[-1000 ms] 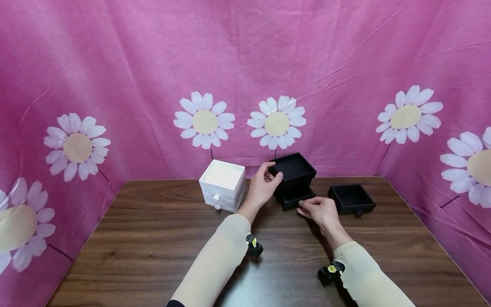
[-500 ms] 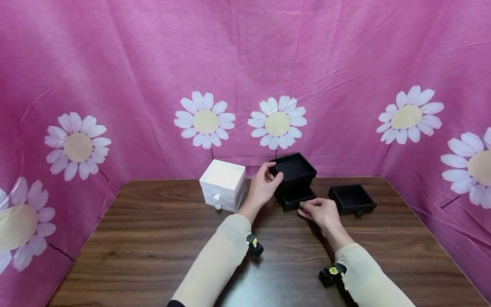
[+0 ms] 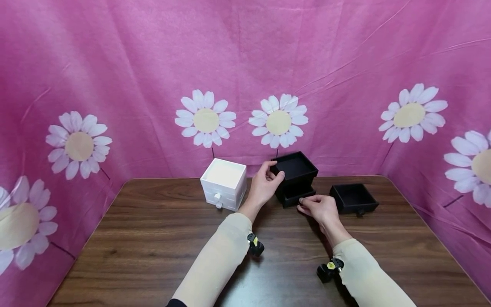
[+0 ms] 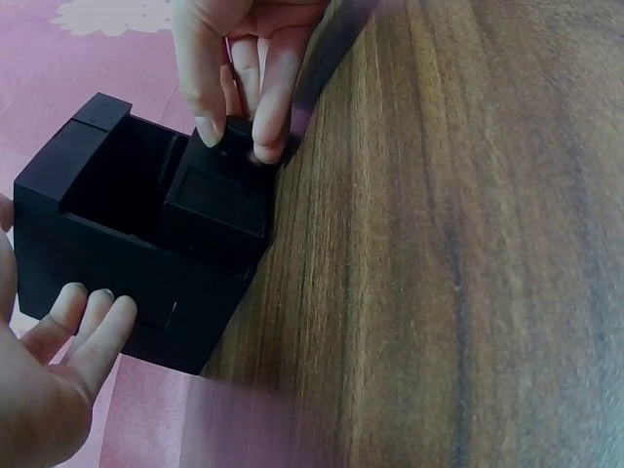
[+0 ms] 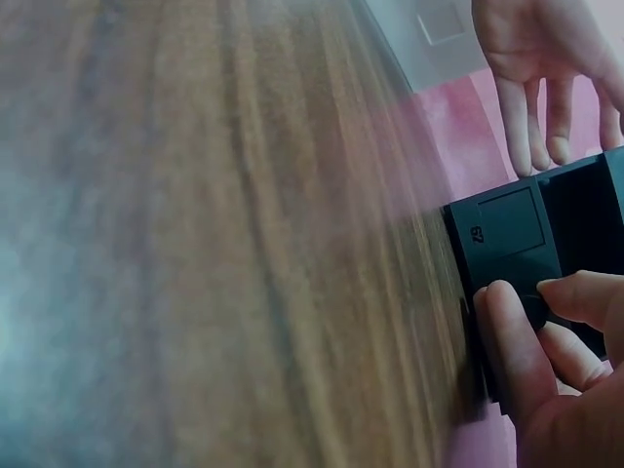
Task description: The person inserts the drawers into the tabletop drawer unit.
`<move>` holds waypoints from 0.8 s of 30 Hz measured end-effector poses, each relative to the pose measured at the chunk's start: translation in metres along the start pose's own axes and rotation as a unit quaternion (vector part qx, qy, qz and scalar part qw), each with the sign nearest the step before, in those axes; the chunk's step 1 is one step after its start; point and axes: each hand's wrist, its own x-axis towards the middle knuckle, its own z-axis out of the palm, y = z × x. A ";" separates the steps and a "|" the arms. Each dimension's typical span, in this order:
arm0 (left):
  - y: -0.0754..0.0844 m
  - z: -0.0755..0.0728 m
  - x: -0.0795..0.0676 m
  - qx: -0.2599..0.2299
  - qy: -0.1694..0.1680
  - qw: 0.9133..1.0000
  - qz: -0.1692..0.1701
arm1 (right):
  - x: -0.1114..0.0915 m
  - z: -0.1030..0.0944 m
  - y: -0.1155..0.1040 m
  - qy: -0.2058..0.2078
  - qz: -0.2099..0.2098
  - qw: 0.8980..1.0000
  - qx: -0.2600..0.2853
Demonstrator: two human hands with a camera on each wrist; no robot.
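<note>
In the head view a small black drawer cabinet (image 3: pixel 294 167) stands at the back of the table. Its low black drawer (image 4: pixel 219 205) is partly out, and the opening above it shows dark and hollow. Pinched by the thumb and fingers of my right hand (image 3: pixel 323 209) is the round black knob (image 4: pixel 237 136) on that drawer's front. My left hand (image 3: pixel 262 187) presses nearly straight fingertips on the cabinet's left side, its thumb near the top edge. A second black drawer (image 3: pixel 353 198), taken out whole, lies to the right with its knob facing the front.
Left of the hands sits a white drawer box (image 3: pixel 223 184) with white knobs. Behind the wooden table (image 3: pixel 153 238) hangs a pink cloth (image 3: pixel 245 51) printed with large white flowers, close to the table's back and side edges.
The low black drawer is slightly further into the cabinet, and my right hand has gone a little way back with it. My left hand keeps its place on the cabinet; the view has shifted slightly.
</note>
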 end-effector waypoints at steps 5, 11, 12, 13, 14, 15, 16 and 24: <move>0.001 0.000 0.000 -0.002 -0.002 1.000 -0.001 | 0.004 0.002 -0.002 0.003 0.000 1.000 0.009; 0.001 0.000 0.000 0.001 -0.004 1.000 -0.002 | 0.009 0.005 -0.001 0.000 -0.006 1.000 0.026; 0.001 0.001 -0.001 0.001 -0.004 1.000 -0.002 | 0.010 0.005 -0.001 -0.001 -0.006 1.000 0.029; 0.001 0.001 -0.001 0.001 -0.004 1.000 -0.003 | 0.010 0.005 -0.001 -0.001 -0.005 1.000 0.031; 0.001 0.001 -0.001 0.001 -0.003 1.000 -0.003 | 0.011 0.005 -0.002 -0.002 -0.003 0.999 0.034; 0.001 0.002 -0.001 0.001 -0.004 1.000 -0.003 | 0.011 0.005 -0.002 -0.003 -0.001 0.999 0.035; 0.001 0.002 -0.001 0.001 -0.004 1.000 -0.002 | 0.012 0.005 -0.003 -0.005 0.002 0.999 0.037; 0.003 0.000 -0.002 -0.006 -0.003 1.000 -0.004 | 0.013 0.002 -0.003 -0.035 0.002 0.999 0.032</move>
